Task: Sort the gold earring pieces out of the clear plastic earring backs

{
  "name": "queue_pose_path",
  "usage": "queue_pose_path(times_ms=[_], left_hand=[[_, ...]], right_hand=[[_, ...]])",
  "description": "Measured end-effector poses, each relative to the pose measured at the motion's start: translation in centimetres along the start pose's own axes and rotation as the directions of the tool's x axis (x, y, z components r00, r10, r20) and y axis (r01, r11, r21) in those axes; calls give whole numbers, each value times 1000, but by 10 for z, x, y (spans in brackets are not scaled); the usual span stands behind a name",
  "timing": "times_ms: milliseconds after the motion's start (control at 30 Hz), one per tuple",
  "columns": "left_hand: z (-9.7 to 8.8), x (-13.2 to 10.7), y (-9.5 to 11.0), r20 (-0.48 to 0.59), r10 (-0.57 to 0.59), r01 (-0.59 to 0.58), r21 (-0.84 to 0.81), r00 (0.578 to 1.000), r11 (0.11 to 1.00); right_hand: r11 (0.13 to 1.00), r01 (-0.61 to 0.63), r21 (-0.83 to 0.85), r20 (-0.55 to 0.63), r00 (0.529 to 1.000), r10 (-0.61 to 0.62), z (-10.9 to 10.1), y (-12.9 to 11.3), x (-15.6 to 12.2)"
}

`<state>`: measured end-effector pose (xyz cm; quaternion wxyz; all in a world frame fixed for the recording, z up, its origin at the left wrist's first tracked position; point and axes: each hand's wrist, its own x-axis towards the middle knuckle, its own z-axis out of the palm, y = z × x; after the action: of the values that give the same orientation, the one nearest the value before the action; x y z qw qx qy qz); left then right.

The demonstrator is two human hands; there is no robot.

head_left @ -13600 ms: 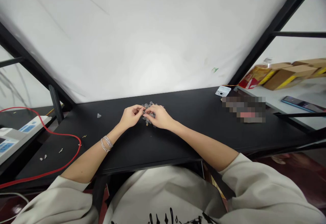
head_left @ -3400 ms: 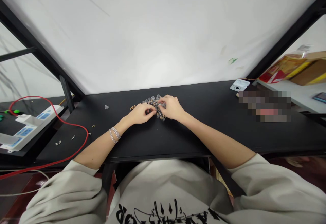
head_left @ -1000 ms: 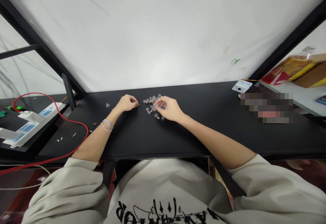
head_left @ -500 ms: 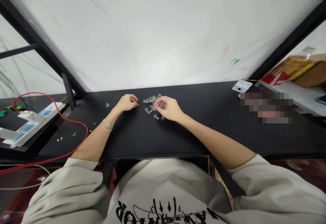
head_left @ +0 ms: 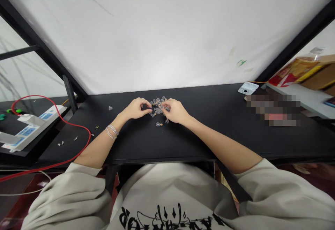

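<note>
Several tiny clear glass bottles with cork-coloured stoppers (head_left: 158, 110) lie in a loose pile on the black table (head_left: 146, 139). My left hand (head_left: 136, 108) is at the pile's left side, its thumb and forefinger curved and apart, the tips close to the bottles. From the right, my right hand (head_left: 177, 110) reaches into the pile with its fingers bent in toward the thumb. Whatever sits between those fingertips is too small and partly hidden to make out. One round stoppered bottle (head_left: 158, 124) lies by itself just in front of the pile.
A small clear piece (head_left: 110, 108) lies left of my left hand. Tiny bits (head_left: 60, 143) are near a red cable (head_left: 86, 146) and a white power strip (head_left: 36, 129). At the right are a pale blue camera-like object (head_left: 248, 88) and a blurred-out patch (head_left: 273, 109).
My left hand has moved right to the pile, and its thumb and forefinger have parted. The small brownish pieces under it no longer show. The lone front bottle has shifted slightly.
</note>
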<state>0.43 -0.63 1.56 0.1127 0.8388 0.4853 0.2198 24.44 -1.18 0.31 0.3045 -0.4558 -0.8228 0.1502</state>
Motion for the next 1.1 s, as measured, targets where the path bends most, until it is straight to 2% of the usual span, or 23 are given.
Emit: queue_pose_path(times_ms=[133,300,467,600,700,800,867,967,1100], left_hand=[[14,-1,17,58,105,-107,18,993,994],[24,0,22,96,130,-132,11,987,991],[20,-2,28,10,97,-97,-61,995,993],[21,-3,30,-75,-42,24,-230,996,973],[25,-1,30,-94,-76,27,-441,993,897],[28,0,31,-110,-91,16,-549,990,836],[27,0,31,-137,-100,11,-537,985,843],[24,-2,31,-163,-76,2,-416,984,909],[18,-4,35,-125,-5,-27,-246,992,969]], right_hand=[[992,-67,-106,7,998,68,-2,2,2],[978,-107,-177,-23,994,104,-2,5,3],[990,-71,-126,-57,996,64,-2,4,2],[1000,20,-13,1,1000,-20,-1,-2,-1],[993,97,65,40,994,-100,1,-6,-3],[990,119,77,24,992,-121,3,-10,-4],[989,122,81,15,992,-124,2,-11,-5],[990,112,84,9,994,-113,1,-12,-5],[989,95,114,-30,995,-92,1,-12,-5]])
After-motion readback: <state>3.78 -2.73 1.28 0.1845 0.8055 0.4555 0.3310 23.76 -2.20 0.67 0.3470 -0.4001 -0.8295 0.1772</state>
